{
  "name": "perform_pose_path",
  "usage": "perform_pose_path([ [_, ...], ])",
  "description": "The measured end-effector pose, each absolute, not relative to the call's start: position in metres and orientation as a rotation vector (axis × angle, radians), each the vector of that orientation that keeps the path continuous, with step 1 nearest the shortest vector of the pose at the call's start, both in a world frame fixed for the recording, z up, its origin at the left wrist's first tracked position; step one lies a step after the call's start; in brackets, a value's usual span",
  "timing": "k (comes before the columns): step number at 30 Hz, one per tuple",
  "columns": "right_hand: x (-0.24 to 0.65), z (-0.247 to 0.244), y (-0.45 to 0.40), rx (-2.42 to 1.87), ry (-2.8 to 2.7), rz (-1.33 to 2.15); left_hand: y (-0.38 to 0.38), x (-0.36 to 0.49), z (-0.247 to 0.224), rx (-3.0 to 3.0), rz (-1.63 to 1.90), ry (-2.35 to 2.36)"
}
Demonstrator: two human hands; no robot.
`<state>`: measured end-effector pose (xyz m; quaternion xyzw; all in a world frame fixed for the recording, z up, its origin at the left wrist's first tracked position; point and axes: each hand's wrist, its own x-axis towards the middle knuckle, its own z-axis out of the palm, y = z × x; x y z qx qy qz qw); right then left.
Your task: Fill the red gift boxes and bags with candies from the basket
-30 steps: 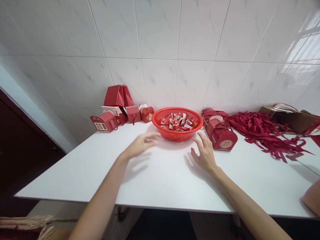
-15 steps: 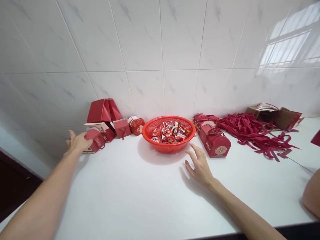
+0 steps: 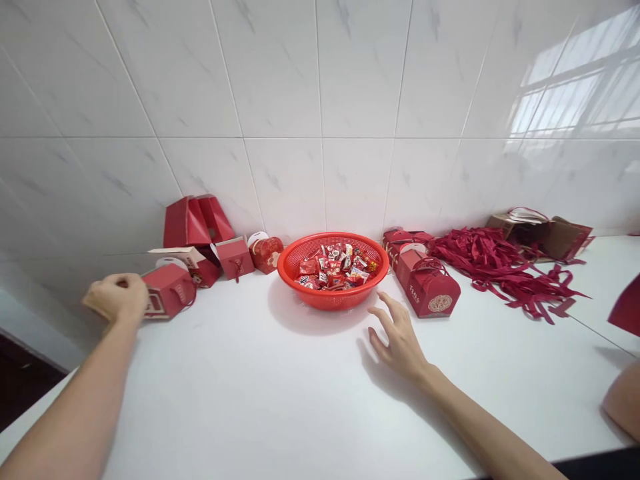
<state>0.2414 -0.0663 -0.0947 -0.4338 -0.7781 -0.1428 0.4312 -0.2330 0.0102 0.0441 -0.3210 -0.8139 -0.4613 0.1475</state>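
At the far left, my left hand [image 3: 119, 298] is closed, with its thumb and fingers bent together. A tan edge shows below its fingers, but what it grips is mostly hidden. Right beside it stands a red gift box [image 3: 173, 290] with a white-topped handle and a cord. My right hand [image 3: 397, 337] hovers low over the white table [image 3: 280, 407], fingers apart and holding nothing. Just behind it is a red plastic basket [image 3: 333, 300] filled with wrapped candies [image 3: 337, 267]. To its right sits a closed red gift box [image 3: 427, 287] with a round gold emblem.
More red boxes [image 3: 195, 223] lean against the tiled wall [image 3: 280, 180] at the left. A heap of dark red ribbons [image 3: 480, 257] lies at the right, before an open brown-lined bag [image 3: 567, 237]. Another person's arm [image 3: 623, 400] rests at the right edge.
My left hand has drawn left and slightly down, away from the red gift box, and its fingers have closed. My right hand stays nearly in place. The view has shifted slightly.
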Motion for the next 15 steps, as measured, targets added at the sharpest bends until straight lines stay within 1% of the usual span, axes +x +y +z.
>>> perform_pose_path([
  [3,0.243,-0.095,-0.067,-1.088,-1.95,-0.346,0.012,-0.219,0.05,-0.678,-1.651,-2.241],
  [7,0.244,-0.093,-0.069,-1.086,-1.968,-0.34,0.013,-0.196,0.063,-0.749,-2.156,-2.057],
  [11,0.246,-0.093,-0.069,-1.078,-1.954,-0.289,0.01,-0.175,0.071,-1.2,-2.507,-1.944],
  [13,0.247,-0.093,-0.068,-1.078,-1.95,-0.256,0.007,-0.165,0.072,-1.471,-2.555,-1.952],
  [15,0.248,-0.094,-0.068,-1.082,-1.949,-0.227,0.002,-0.152,0.074,-1.757,-2.522,-1.963],
])
